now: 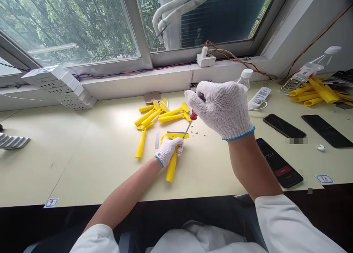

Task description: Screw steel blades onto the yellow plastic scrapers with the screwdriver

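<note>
Both grips are closed: my left hand (169, 150) wraps the neck of a yellow scraper (171, 168), out in front of me over the tabletop (104, 142) with its handle pointing my way, while my right hand (224, 106) curls around a screwdriver (193, 116), tip down at the right end of the scraper's head. If I push off-axis, I judge the tip could slip and skid over the plastic, or toward my left fingers close by. A careless sweep could scatter the small screws (196, 133) lying just beyond the head, or catch the loose metal strip (157, 139) near my left hand. As for writing, the nearest phone (284, 168) reads ":10:29" above a red button, anything ahead of it hidden. The far-right bottle (309, 71) has a red-and-white label too small to read, and the right-hand sticker (324, 179) bears a red mark I cannot make out.
</note>
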`<state>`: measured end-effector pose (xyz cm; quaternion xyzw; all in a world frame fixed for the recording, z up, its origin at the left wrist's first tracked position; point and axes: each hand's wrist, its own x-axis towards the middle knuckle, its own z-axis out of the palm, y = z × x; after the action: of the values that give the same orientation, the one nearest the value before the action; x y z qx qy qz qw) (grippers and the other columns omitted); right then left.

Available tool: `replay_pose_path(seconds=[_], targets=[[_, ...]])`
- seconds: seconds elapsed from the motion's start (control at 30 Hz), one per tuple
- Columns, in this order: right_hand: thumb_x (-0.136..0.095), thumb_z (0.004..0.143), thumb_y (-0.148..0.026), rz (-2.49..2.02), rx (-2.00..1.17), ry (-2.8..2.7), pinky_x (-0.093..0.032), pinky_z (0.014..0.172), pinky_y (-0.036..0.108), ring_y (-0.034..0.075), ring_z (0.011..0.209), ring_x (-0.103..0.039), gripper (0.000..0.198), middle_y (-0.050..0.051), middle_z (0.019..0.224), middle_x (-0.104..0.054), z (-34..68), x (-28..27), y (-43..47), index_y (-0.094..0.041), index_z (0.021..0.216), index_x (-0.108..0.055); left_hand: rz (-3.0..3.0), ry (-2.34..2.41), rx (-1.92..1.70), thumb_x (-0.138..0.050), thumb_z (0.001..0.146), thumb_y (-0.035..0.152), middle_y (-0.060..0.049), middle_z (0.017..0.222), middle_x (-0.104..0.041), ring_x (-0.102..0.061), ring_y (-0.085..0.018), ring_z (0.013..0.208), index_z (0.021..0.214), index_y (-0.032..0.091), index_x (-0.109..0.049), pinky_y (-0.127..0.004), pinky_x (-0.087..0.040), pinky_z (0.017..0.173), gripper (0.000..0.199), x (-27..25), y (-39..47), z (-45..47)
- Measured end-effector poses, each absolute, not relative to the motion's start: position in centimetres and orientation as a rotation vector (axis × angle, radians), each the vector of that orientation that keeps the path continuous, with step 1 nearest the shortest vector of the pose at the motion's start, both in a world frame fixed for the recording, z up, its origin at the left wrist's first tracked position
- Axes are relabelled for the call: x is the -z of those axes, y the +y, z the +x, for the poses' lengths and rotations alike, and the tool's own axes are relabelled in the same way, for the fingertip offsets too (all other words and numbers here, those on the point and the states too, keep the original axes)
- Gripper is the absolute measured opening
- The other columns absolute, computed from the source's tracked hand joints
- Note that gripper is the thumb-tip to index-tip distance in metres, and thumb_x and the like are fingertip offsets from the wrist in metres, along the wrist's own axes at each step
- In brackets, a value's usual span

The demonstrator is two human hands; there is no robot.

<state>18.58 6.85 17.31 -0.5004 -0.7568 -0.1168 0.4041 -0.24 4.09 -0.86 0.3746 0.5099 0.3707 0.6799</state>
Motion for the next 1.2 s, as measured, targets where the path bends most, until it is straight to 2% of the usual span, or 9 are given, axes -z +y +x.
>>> replay_pose_path(seconds=[0.1,0.3,0.47,0.67,0.83,0.97,1.2], targets=[[-0.061,0.103,-0.047,-1.223,0.219,-2.041,-0.029,0.062,0.034,0.017,0.056,-0.047,0.043,-0.001,0.053,-0.044,18.7,-17.4,7.1,-0.025,0.068,-0.051,0.942,1.188,-0.784,-0.071,0.078,0.029,-0.002,0.056,-0.054,-0.047,-0.011,0.048,0.059,0.020,-0.055,-0.027,-0.040,0.048,0.026,0.5,3.7,-0.2],[-0.060,0.104,-0.042,-1.086,0.073,-2.102,-0.036,0.063,0.034,0.017,0.057,-0.051,0.031,-0.002,0.060,-0.057,19.8,-17.1,7.6,-0.025,0.078,-0.057,0.906,1.173,-0.781,-0.072,0.079,0.033,-0.001,0.055,-0.054,-0.048,-0.012,0.046,0.064,0.020,-0.060,-0.027,-0.040,0.046,0.024,0.1,3.6,-0.1],[-0.066,0.102,-0.038,-1.150,0.174,-1.853,-0.040,0.064,0.036,0.019,0.058,-0.053,0.035,0.000,0.058,-0.054,20.9,-16.5,9.2,-0.027,0.073,-0.050,0.881,1.110,-0.779,-0.071,0.080,0.032,-0.001,0.054,-0.052,-0.046,-0.012,0.044,0.063,0.020,-0.059,-0.026,-0.040,0.045,0.024,0.0,3.6,-0.3],[-0.063,0.104,-0.041,-1.185,0.252,-1.755,-0.043,0.064,0.038,0.023,0.064,-0.059,0.037,0.003,0.060,-0.056,21.7,-15.3,11.7,-0.028,0.072,-0.050,0.907,1.101,-0.782,-0.071,0.081,0.032,-0.001,0.053,-0.052,-0.046,-0.013,0.044,0.061,0.021,-0.059,-0.028,-0.041,0.046,0.027,0.2,3.6,-0.6],[-0.065,0.101,-0.033,-1.235,0.272,-1.693,-0.044,0.068,0.039,0.024,0.068,-0.061,0.038,0.003,0.061,-0.054,22.1,-14.6,13.1,-0.028,0.069,-0.046,0.896,1.106,-0.771,-0.072,0.081,0.033,-0.001,0.055,-0.052,-0.046,-0.012,0.045,0.061,0.021,-0.058,-0.028,-0.041,0.046,0.027,0.4,3.7,-0.7],[-0.065,0.102,-0.032,-1.290,0.261,-1.666,-0.042,0.070,0.040,0.023,0.066,-0.057,0.045,0.002,0.059,-0.049,22.5,-14.0,13.8,-0.028,0.066,-0.039,0.909,1.111,-0.759,-0.071,0.082,0.033,-0.002,0.054,-0.052,-0.046,-0.013,0.045,0.060,0.021,-0.056,-0.028,-0.042,0.046,0.029,0.1,3.7,-0.7],[-0.062,0.104,-0.036,-1.262,0.324,-1.616,-0.036,0.065,0.038,0.023,0.063,-0.049,0.043,0.000,0.056,-0.041,22.6,-13.4,14.4,-0.029,0.068,-0.039,0.866,1.047,-0.780,-0.074,0.084,0.036,-0.001,0.057,-0.052,-0.047,-0.011,0.046,0.066,0.020,-0.061,-0.027,-0.041,0.047,0.028,0.0,3.5,-0.4]])
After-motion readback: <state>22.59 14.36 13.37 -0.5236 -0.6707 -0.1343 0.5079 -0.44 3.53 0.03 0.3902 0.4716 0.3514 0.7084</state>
